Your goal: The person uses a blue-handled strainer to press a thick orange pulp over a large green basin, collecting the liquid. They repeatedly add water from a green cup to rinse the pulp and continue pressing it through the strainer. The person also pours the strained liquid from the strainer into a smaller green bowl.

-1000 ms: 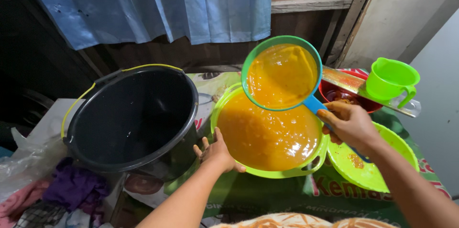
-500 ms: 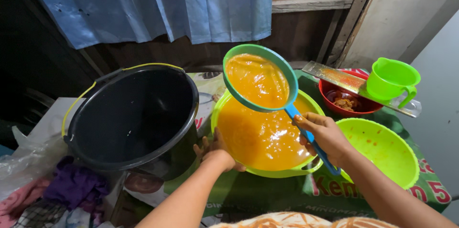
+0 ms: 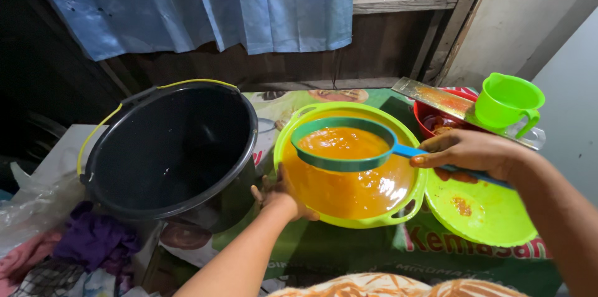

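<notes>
Over orange-filled bowl (image 3: 293, 124), right hand (image 3: 471, 152) holding strainer (image 3: 342, 144)

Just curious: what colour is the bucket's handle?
Yellow, on the black bucket; its handle shows in the head view.

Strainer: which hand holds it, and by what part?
Right hand grips the strainer by its blue handle, over the green bowl; left hand steadies the bowl's rim.

Head-worn view, steeply downward, close
</notes>
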